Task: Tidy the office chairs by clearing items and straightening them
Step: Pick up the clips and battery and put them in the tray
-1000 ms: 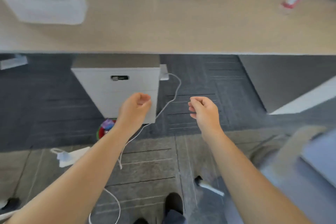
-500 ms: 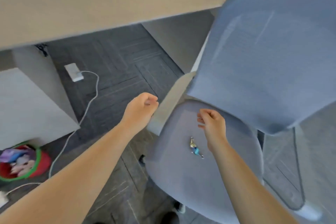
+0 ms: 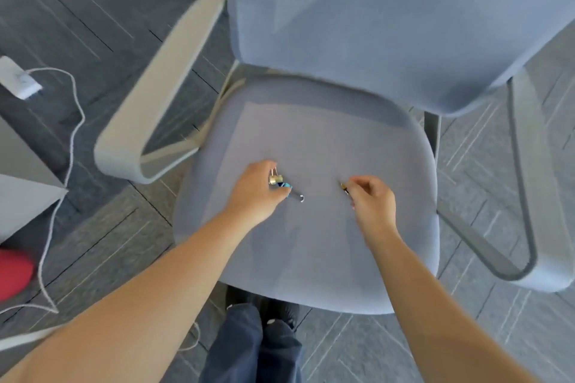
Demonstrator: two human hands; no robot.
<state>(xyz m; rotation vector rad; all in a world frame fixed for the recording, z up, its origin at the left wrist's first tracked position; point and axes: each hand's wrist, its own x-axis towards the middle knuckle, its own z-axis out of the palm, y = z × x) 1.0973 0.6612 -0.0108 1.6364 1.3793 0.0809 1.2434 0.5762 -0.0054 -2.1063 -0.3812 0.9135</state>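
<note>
**Office chair: both hands down on the seat, picking at small clips**

Office chair [image 3: 311, 242] fills most of the view, seen from above, light blue-grey seat with the mesh backrest [image 3: 373, 15] rising at the top. The left armrest [image 3: 155, 96] loops out pale grey on one side, the right armrest [image 3: 529, 196] on the other, so the seat is fenced left and right but open along the front edge where the person's legs stand.

Left hand [image 3: 255, 193] is curled around a little bunch of binder clips [image 3: 281, 185] near the seat's middle, silver and blue bits poking out, one wire loop touching the fabric. Right hand [image 3: 370, 199] sits just beside it, fingertips pinched on a small dark and gold thing [image 3: 343, 187], too tiny and blurry to name. The rest of the seat is bare fabric.

Floor [image 3: 93, 9] is dark grey carpet tile. A white cable [image 3: 73, 134] trails from a white adapter [image 3: 17, 78] at far left, past a pale cabinet corner [image 3: 21, 196] and something red [image 3: 12, 274] at the edge.
</note>
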